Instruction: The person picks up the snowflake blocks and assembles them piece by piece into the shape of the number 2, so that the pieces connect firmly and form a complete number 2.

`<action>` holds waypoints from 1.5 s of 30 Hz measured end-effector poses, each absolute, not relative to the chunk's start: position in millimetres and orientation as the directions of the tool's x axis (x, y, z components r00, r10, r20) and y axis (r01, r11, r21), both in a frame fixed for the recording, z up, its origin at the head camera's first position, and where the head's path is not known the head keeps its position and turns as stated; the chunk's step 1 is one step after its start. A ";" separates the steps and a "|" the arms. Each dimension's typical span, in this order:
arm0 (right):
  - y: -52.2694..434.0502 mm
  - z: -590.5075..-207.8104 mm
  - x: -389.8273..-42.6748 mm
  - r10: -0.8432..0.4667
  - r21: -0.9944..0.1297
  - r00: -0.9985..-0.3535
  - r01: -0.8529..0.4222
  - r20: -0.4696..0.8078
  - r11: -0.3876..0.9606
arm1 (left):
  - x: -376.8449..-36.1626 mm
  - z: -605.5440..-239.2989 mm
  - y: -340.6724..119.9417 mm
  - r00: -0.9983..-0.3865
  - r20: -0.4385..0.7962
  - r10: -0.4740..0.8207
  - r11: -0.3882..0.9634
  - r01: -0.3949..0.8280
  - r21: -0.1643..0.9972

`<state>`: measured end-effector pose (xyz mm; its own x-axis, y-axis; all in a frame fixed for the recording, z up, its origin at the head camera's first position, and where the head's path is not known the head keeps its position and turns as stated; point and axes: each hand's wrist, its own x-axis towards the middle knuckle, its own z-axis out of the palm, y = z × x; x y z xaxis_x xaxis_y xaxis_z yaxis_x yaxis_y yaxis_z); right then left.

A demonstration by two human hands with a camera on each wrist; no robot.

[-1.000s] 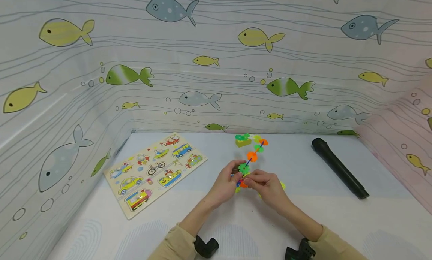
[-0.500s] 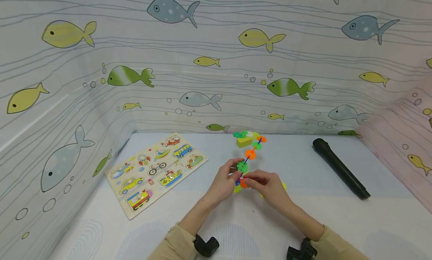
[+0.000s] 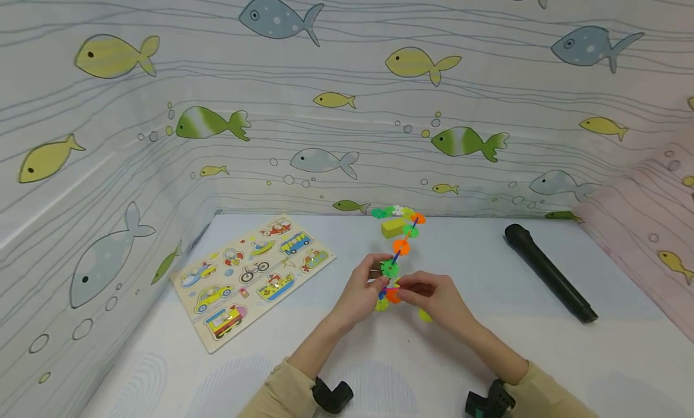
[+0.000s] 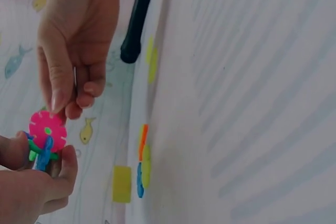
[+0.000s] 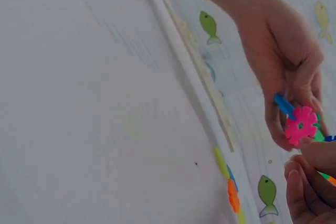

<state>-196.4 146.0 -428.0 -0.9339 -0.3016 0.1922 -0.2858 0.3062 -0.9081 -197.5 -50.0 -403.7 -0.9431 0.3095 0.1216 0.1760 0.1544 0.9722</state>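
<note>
My left hand [image 3: 355,294] grips the near end of a chain of slotted plastic snowflake discs [image 3: 401,247]. The chain rises away from the hand in orange, green and blue pieces, then bends left through yellow and white to green. At the held end, a pink snowflake disc [image 4: 47,130] sits against blue and green pieces between the left fingers. Thumb and fingers of my right hand [image 3: 441,300] pinch the pink disc's edge; the right wrist view shows the thumb on its rim [image 5: 302,126].
Loose discs, including a yellow disc [image 3: 425,315], lie beneath the hands. Behind the chain sits a yellow block [image 3: 393,227]. A wooden vehicle puzzle board [image 3: 252,279] lies left, a black microphone [image 3: 550,273] right. Fish-patterned curtain [image 3: 325,129] encloses the table's back and sides.
The chain's far end has risen and shifted slightly left, showing more of the yellow block. The right hand has drawn slightly to the right; the left keeps its hold.
</note>
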 end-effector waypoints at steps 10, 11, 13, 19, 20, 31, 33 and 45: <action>187.7 -417.9 -207.3 -0.239 -0.877 -0.963 -0.220 0.125 0.428 | -197.6 -404.0 -50.0 -0.946 0.103 0.307 0.165 0.160 0.973; 193.7 -418.1 -208.4 -0.228 -0.876 -0.967 -0.205 0.113 0.437 | -197.4 -403.5 -50.0 -0.946 0.106 0.308 0.164 0.162 0.973; 205.8 -419.4 -210.8 -0.205 -0.875 -0.975 -0.174 0.088 0.453 | -197.0 -402.5 -49.9 -0.945 0.100 0.312 0.165 0.158 0.974; 235.6 -428.8 -221.0 -0.211 -0.868 -0.977 -0.125 0.024 0.480 | -195.9 -401.8 -49.6 -0.943 0.108 0.314 0.150 0.162 0.975; 239.1 -431.1 -223.0 -0.224 -0.874 -0.974 -0.121 0.014 0.471 | -195.8 -402.1 -49.7 -0.943 0.113 0.312 0.147 0.166 0.975; 255.1 -443.0 -229.6 -0.349 -0.857 -0.937 -0.165 -0.018 0.488 | -195.6 -400.3 -49.3 -0.951 0.107 0.291 0.162 0.160 0.974; 254.7 -443.3 -229.4 -0.360 -0.828 -0.933 -0.195 -0.009 0.526 | -195.6 -400.1 -49.8 -0.951 0.108 0.291 0.165 0.161 0.973; 251.6 -447.6 -229.4 -0.401 -0.724 -0.914 -0.323 0.071 0.609 | -195.8 -399.8 -49.9 -0.951 0.106 0.291 0.164 0.159 0.974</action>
<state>-229.4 251.6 -447.6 -0.9135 -0.4005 0.0713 -0.3234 0.6087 -0.7245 -195.8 -49.9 -399.8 -0.9507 0.2915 0.1059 0.1589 0.1644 0.9735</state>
